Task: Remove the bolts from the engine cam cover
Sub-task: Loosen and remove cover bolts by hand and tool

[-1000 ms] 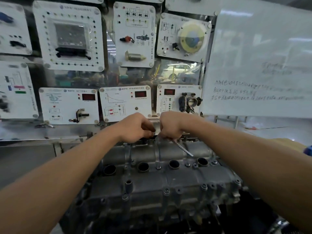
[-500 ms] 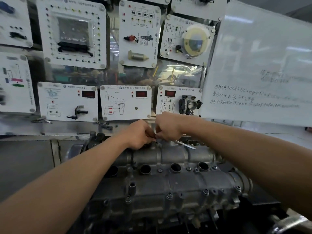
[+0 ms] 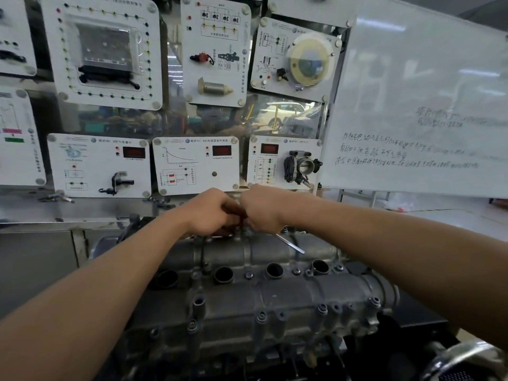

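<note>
The grey metal cam cover [image 3: 264, 295] lies across the lower middle, with several round plug holes and bolts such as one bolt [image 3: 248, 275] between the holes. At the cover's far edge my left hand [image 3: 213, 214] and my right hand [image 3: 262, 209] are fisted side by side, knuckles touching. A thin silver tool handle [image 3: 291, 244] sticks out down and to the right from under my right hand. What my left hand's fingers pinch is hidden; they are curled at the tool's head over the far edge.
White training panels with gauges and parts, such as the throttle body panel [image 3: 284, 162], stand right behind the engine. A whiteboard [image 3: 423, 105] with writing stands at the right. A metal ledge [image 3: 68, 207] runs left behind the engine. A round metal part [image 3: 464, 361] sits at bottom right.
The tool handle swung between frames, up and then back down to the right, while both hands stayed together at the cover's far edge. The camera view shifted slightly.
</note>
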`<state>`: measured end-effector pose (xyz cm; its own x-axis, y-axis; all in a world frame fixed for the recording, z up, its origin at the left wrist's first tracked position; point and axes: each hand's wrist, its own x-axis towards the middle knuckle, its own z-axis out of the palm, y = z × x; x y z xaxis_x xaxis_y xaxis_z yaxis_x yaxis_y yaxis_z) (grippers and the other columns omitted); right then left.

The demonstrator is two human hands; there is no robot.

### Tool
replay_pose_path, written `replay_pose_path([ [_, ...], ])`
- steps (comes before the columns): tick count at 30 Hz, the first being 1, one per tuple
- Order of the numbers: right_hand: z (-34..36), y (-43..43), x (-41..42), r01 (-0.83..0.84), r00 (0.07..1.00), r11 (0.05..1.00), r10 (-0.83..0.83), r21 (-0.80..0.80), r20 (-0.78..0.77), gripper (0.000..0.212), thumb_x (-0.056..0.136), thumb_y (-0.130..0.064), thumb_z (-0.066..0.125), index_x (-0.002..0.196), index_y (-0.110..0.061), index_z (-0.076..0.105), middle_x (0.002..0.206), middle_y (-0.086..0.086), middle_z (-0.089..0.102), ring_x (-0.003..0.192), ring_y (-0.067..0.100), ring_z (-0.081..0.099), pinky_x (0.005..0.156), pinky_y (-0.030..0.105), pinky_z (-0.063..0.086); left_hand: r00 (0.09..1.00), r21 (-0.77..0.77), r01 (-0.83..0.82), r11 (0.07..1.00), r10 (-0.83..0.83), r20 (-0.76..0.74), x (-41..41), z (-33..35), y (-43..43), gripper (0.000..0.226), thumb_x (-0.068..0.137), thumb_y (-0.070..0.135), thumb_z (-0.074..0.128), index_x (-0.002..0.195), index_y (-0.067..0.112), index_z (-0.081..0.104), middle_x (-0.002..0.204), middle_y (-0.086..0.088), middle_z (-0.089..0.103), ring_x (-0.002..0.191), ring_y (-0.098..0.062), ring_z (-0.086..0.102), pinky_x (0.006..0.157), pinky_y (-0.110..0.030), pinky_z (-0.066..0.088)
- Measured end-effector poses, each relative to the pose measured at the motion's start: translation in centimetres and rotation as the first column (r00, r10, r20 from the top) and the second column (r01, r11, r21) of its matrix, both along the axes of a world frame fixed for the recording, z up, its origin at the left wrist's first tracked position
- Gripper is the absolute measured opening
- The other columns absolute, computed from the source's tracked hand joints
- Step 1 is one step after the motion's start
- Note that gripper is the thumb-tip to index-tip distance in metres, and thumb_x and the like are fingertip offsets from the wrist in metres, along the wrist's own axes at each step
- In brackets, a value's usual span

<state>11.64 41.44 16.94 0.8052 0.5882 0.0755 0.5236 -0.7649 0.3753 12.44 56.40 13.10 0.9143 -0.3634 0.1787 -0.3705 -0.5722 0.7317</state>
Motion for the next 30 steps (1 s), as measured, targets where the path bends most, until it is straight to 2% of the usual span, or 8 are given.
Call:
replay_pose_path([
  [5,-0.1,0.9,0.2,0.021,1.000,1.000,-0.021,0.003,0.003,0.018,0.088,-0.010,0.057,0.073,-0.012,0.047,0.068,0.003,0.045,0.067,0.021,0.048,0.063,0.031,0.040,1.000,-0.048,0.012,0.999,-0.012,0.010,-0.2,0.0,0.1,0.027,0.086,-0.006,0.067,0.081,0.020,0.075,0.078,-0.001,0.076,0.066,-0.007,0.069,0.060,-0.017,0.053],
  [9,0.0,2.0,0.1,0.032,0.999,0.999,-0.032,-0.007,-0.008,0.030,0.091,-0.012,0.053,0.064,-0.013,0.041,0.066,0.002,0.040,0.056,0.014,0.039,0.066,0.030,0.038,0.993,-0.166,-0.042,0.985,0.023,-0.112,0.0,-0.1,0.3,0.031,0.085,-0.014,0.056,0.077,0.010,0.073,0.072,-0.006,0.074,0.064,-0.012,0.070,0.057,-0.019,0.054],
  [12,-0.2,2.3,0.0,0.025,1.000,1.000,-0.025,0.001,-0.004,0.023,0.093,-0.013,0.051,0.071,-0.007,0.051,0.067,0.003,0.036,0.067,0.019,0.044,0.077,0.034,0.041,0.982,-0.233,-0.069,0.970,0.024,-0.189,0.1,-0.3,0.4,0.035,0.084,-0.019,0.049,0.082,0.006,0.073,0.078,-0.013,0.075,0.068,-0.018,0.072,0.058,-0.022,0.055],
  [14,-0.3,2.0,-0.2,0.021,1.000,1.000,-0.021,-0.012,0.006,0.012,0.093,-0.013,0.051,0.085,-0.007,0.057,0.069,0.003,0.034,0.078,0.022,0.045,0.071,0.030,0.036,0.981,-0.233,-0.051,0.971,0.006,-0.192,0.1,-0.5,0.3,0.038,0.084,-0.017,0.049,0.077,0.009,0.076,0.076,-0.011,0.075,0.065,-0.016,0.069,0.055,-0.020,0.053],
  [17,-0.5,1.2,0.0,0.012,1.000,1.000,-0.012,-0.001,0.024,0.016,0.089,-0.012,0.055,0.077,-0.013,0.044,0.076,0.005,0.045,0.074,0.022,0.043,0.058,0.028,0.035,0.982,-0.236,-0.064,0.970,0.019,-0.188,0.0,-0.5,-0.1,0.039,0.087,-0.007,0.050,0.073,0.015,0.079,0.072,-0.007,0.074,0.061,-0.010,0.066,0.054,-0.019,0.051],
  [19,-0.8,0.9,0.1,-0.009,1.000,1.000,0.008,0.011,0.028,0.026,0.088,-0.011,0.057,0.072,-0.017,0.037,0.080,0.006,0.046,0.070,0.023,0.042,0.062,0.031,0.040,0.980,-0.249,-0.099,0.963,0.051,-0.191,0.1,-0.6,-0.3,0.038,0.089,-0.003,0.050,0.072,0.014,0.079,0.074,-0.009,0.074,0.064,-0.013,0.068,0.055,-0.022,0.054],
  [25,-1.1,0.1,-0.2,-0.074,0.997,0.997,0.074,-0.033,0.010,0.035,0.090,-0.010,0.055,0.063,-0.019,0.034,0.065,0.000,0.038,0.055,0.017,0.043,0.058,0.031,0.040,0.977,-0.268,-0.124,0.955,0.070,-0.202,0.2,-0.6,-0.5,0.032,0.087,-0.006,0.047,0.081,0.004,0.077,0.074,-0.012,0.073,0.062,-0.015,0.066,0.052,-0.021,0.052],
  [30,-2.1,-1.2,-0.1,-0.106,0.987,0.994,0.108,-0.021,0.122,0.020,0.091,-0.013,0.053,0.073,-0.018,0.048,0.067,-0.001,0.036,0.057,0.021,0.040,0.044,0.029,0.023,0.982,-0.197,-0.082,0.977,0.045,-0.183,0.1,-0.4,-0.5,0.032,0.086,-0.007,0.052,0.096,0.009,0.077,0.076,-0.007,0.073,0.061,-0.010,0.061,0.056,-0.019,0.051],
])
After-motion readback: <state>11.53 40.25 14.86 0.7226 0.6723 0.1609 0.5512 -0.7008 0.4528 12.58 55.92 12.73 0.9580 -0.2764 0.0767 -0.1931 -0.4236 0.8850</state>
